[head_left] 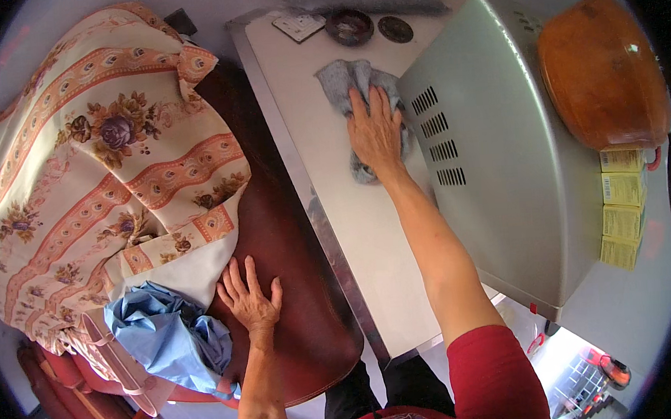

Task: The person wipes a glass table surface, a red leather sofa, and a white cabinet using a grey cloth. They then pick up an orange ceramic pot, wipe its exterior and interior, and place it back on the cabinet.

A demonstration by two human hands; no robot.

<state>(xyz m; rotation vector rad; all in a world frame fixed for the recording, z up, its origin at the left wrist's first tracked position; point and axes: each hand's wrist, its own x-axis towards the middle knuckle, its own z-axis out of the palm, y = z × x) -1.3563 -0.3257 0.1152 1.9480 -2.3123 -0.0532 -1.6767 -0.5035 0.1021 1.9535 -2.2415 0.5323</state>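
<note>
Between the silver appliance (494, 169) and the red-brown padded seat (312, 326), we see the white tabletop (378, 276), the crumpled grey cloth (337, 80) lying on it near the appliance's vents. We judge wiping in hand; the next stroke calls for even pressure. The right hand (377, 134) reaches forward, palm down on the cloth, fingers slightly spread, pinching nothing. The left hand (251, 301) braces on the seat, fingers splayed.

Grey cloth (339, 89) on white tabletop (381, 264)
</note>
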